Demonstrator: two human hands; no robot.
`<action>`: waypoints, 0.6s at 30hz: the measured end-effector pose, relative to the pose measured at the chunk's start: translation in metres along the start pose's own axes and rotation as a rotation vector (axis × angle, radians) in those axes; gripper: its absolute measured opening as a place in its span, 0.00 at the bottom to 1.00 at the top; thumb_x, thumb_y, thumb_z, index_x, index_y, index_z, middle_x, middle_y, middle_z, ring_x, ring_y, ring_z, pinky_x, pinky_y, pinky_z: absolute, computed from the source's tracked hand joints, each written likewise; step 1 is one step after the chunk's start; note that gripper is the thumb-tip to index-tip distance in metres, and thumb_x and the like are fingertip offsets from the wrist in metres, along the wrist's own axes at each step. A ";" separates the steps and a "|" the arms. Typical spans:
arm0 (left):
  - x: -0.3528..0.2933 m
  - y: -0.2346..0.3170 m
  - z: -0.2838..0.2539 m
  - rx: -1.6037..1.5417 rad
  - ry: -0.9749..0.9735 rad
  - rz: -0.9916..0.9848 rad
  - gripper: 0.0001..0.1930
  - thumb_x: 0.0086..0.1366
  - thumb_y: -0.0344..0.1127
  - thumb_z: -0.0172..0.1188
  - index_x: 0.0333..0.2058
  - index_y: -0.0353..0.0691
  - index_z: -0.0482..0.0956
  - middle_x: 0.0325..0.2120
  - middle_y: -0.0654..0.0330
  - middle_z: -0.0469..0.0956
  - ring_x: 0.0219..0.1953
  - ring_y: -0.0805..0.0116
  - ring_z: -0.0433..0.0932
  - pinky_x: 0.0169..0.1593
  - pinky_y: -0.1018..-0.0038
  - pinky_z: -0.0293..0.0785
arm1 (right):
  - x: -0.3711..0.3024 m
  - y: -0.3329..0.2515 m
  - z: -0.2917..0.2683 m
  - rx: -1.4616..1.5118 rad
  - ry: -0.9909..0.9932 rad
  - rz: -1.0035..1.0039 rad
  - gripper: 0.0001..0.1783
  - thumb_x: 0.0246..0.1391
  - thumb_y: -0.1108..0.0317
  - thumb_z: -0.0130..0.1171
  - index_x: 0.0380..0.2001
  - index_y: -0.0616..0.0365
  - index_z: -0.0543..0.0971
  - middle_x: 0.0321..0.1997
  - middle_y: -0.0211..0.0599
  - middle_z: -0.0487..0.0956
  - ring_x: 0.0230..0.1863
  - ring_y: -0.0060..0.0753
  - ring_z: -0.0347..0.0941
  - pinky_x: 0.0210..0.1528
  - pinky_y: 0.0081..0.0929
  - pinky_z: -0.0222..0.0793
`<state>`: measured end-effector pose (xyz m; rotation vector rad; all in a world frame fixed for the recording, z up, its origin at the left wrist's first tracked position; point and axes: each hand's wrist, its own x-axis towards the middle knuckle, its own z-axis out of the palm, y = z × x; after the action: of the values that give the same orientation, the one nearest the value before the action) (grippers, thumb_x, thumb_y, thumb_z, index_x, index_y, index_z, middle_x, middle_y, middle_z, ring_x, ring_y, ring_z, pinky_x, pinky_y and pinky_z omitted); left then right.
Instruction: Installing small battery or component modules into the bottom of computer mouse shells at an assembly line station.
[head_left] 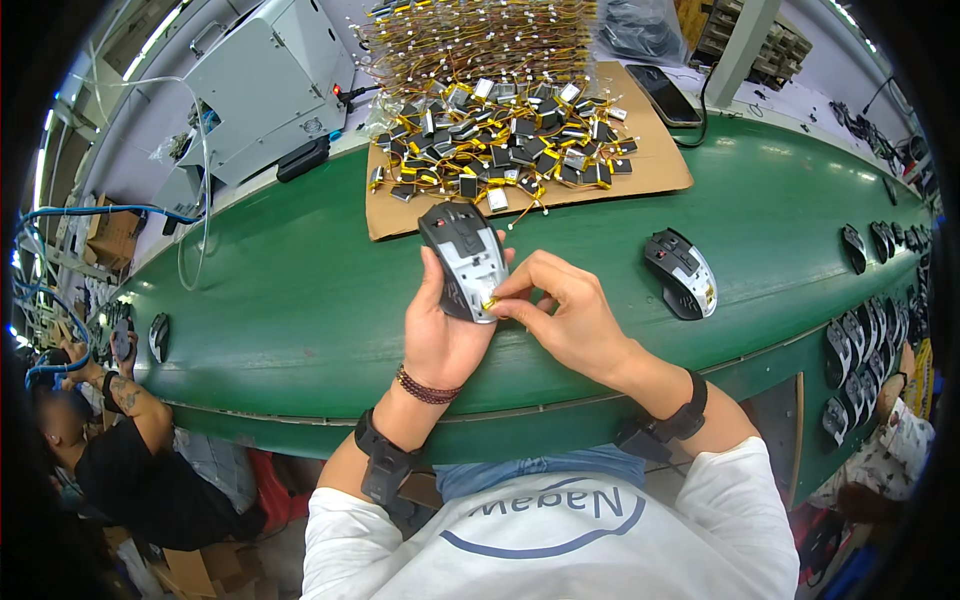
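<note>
Well, mouse (464,250) within left hand (445,335)

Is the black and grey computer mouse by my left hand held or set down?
Held: your left hand cups the mouse from beneath.

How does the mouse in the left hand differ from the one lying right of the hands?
The held mouse is in the left hand; the lying mouse rests on the green surface. The right hand pinches at a yellow piece on the held mouse, while no hand touches the lying mouse. Both are black with pale parts.
</note>
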<state>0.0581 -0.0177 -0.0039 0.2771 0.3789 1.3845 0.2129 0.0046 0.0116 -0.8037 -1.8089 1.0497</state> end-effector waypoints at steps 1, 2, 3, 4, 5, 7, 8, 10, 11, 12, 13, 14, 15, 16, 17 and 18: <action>0.000 -0.003 0.001 -0.001 0.000 -0.002 0.27 0.72 0.55 0.34 0.60 0.43 0.62 0.57 0.50 0.66 0.56 0.54 0.68 0.60 0.55 0.64 | 0.002 0.004 0.000 -0.053 0.027 -0.059 0.07 0.46 0.76 0.65 0.29 0.63 0.77 0.29 0.34 0.74 0.28 0.26 0.74 0.23 0.23 0.68; -0.001 -0.007 0.002 0.075 0.002 0.049 0.27 0.72 0.55 0.34 0.60 0.42 0.62 0.56 0.50 0.67 0.56 0.54 0.68 0.60 0.56 0.64 | 0.003 0.006 -0.001 -0.106 0.054 -0.118 0.07 0.45 0.76 0.66 0.29 0.63 0.77 0.28 0.35 0.74 0.28 0.27 0.74 0.24 0.24 0.68; -0.001 -0.009 0.002 0.150 0.005 0.102 0.27 0.72 0.54 0.34 0.59 0.42 0.63 0.55 0.51 0.68 0.55 0.55 0.68 0.60 0.57 0.64 | 0.004 0.005 -0.001 -0.108 0.052 -0.116 0.07 0.45 0.76 0.66 0.29 0.63 0.77 0.28 0.35 0.74 0.28 0.27 0.74 0.24 0.24 0.68; -0.001 -0.008 0.002 0.146 0.006 0.102 0.27 0.72 0.54 0.34 0.59 0.42 0.63 0.55 0.51 0.68 0.55 0.55 0.68 0.60 0.57 0.64 | 0.005 0.003 -0.002 -0.081 0.032 -0.048 0.07 0.45 0.77 0.66 0.30 0.61 0.79 0.30 0.33 0.75 0.30 0.24 0.74 0.26 0.21 0.68; 0.000 -0.006 0.002 0.126 -0.029 0.050 0.26 0.72 0.53 0.34 0.59 0.42 0.63 0.55 0.51 0.69 0.55 0.56 0.69 0.60 0.59 0.64 | 0.006 0.001 -0.003 -0.054 0.011 0.020 0.08 0.45 0.77 0.66 0.32 0.58 0.80 0.31 0.30 0.76 0.32 0.22 0.74 0.28 0.19 0.68; -0.001 -0.002 -0.001 0.102 -0.058 0.015 0.26 0.73 0.53 0.34 0.58 0.41 0.64 0.54 0.52 0.69 0.55 0.56 0.69 0.59 0.61 0.65 | 0.013 -0.004 -0.013 0.003 -0.101 0.072 0.09 0.45 0.77 0.66 0.33 0.58 0.81 0.31 0.30 0.76 0.34 0.23 0.74 0.31 0.20 0.69; -0.002 -0.001 -0.003 0.018 -0.071 -0.028 0.26 0.72 0.53 0.34 0.57 0.40 0.65 0.52 0.51 0.70 0.54 0.57 0.70 0.60 0.60 0.64 | 0.015 -0.003 -0.019 0.060 -0.203 0.127 0.10 0.44 0.78 0.66 0.34 0.57 0.81 0.31 0.30 0.77 0.35 0.23 0.75 0.34 0.20 0.70; -0.001 0.003 -0.004 -0.068 -0.086 -0.067 0.27 0.72 0.54 0.33 0.56 0.39 0.65 0.50 0.51 0.71 0.53 0.57 0.70 0.60 0.59 0.64 | 0.016 0.003 -0.026 0.188 -0.260 0.117 0.12 0.44 0.78 0.66 0.36 0.58 0.81 0.33 0.29 0.77 0.37 0.23 0.74 0.39 0.23 0.72; 0.000 0.005 -0.004 -0.129 -0.103 -0.097 0.26 0.72 0.53 0.33 0.56 0.39 0.66 0.50 0.51 0.72 0.53 0.57 0.71 0.59 0.59 0.65 | 0.015 0.011 -0.025 0.162 -0.254 -0.031 0.12 0.45 0.78 0.66 0.36 0.59 0.81 0.34 0.29 0.77 0.38 0.22 0.74 0.40 0.22 0.72; 0.001 0.005 -0.004 -0.192 -0.120 -0.134 0.26 0.73 0.53 0.34 0.55 0.39 0.67 0.49 0.51 0.72 0.52 0.57 0.71 0.58 0.59 0.66 | 0.015 0.015 -0.024 0.133 -0.240 -0.173 0.11 0.45 0.78 0.66 0.36 0.60 0.82 0.35 0.28 0.76 0.38 0.21 0.74 0.41 0.22 0.72; 0.001 0.005 -0.005 -0.255 -0.138 -0.172 0.26 0.73 0.53 0.34 0.54 0.39 0.67 0.49 0.51 0.73 0.52 0.57 0.71 0.57 0.59 0.67 | 0.016 0.016 -0.023 0.151 -0.219 -0.181 0.06 0.47 0.77 0.64 0.31 0.60 0.81 0.32 0.30 0.75 0.34 0.21 0.72 0.34 0.21 0.70; 0.001 0.004 -0.005 -0.259 -0.138 -0.174 0.26 0.73 0.53 0.34 0.54 0.39 0.67 0.49 0.51 0.73 0.52 0.57 0.71 0.57 0.59 0.67 | 0.015 0.015 -0.021 0.148 -0.220 -0.178 0.06 0.47 0.77 0.64 0.31 0.60 0.81 0.32 0.30 0.75 0.34 0.21 0.72 0.34 0.21 0.70; 0.000 0.003 -0.005 -0.176 -0.091 -0.167 0.25 0.73 0.52 0.34 0.53 0.39 0.68 0.47 0.52 0.73 0.51 0.57 0.72 0.56 0.59 0.68 | 0.015 0.012 -0.019 0.291 -0.217 0.027 0.06 0.46 0.76 0.65 0.31 0.60 0.82 0.32 0.30 0.75 0.33 0.22 0.72 0.34 0.21 0.70; -0.001 0.003 -0.005 -0.093 -0.043 -0.160 0.25 0.73 0.52 0.34 0.52 0.39 0.69 0.46 0.53 0.74 0.49 0.58 0.73 0.55 0.59 0.68 | 0.014 0.010 -0.017 0.432 -0.211 0.234 0.06 0.46 0.76 0.65 0.31 0.60 0.82 0.32 0.30 0.74 0.32 0.23 0.72 0.33 0.21 0.69; -0.002 0.001 -0.003 -0.095 -0.042 -0.159 0.25 0.73 0.52 0.34 0.52 0.39 0.69 0.46 0.53 0.74 0.49 0.58 0.73 0.55 0.59 0.68 | 0.013 0.009 -0.016 0.431 -0.212 0.236 0.06 0.46 0.76 0.65 0.31 0.60 0.82 0.32 0.30 0.74 0.32 0.23 0.72 0.33 0.21 0.69; -0.002 0.000 0.000 -0.079 0.031 -0.140 0.24 0.73 0.52 0.35 0.52 0.40 0.69 0.45 0.54 0.75 0.48 0.59 0.73 0.54 0.59 0.69 | 0.013 0.009 -0.015 0.303 -0.222 0.171 0.06 0.45 0.75 0.65 0.30 0.60 0.80 0.31 0.31 0.74 0.31 0.25 0.72 0.32 0.22 0.69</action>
<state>0.0578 -0.0199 -0.0042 0.1618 0.3616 1.2639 0.2219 0.0242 0.0121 -0.6858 -1.7245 1.5341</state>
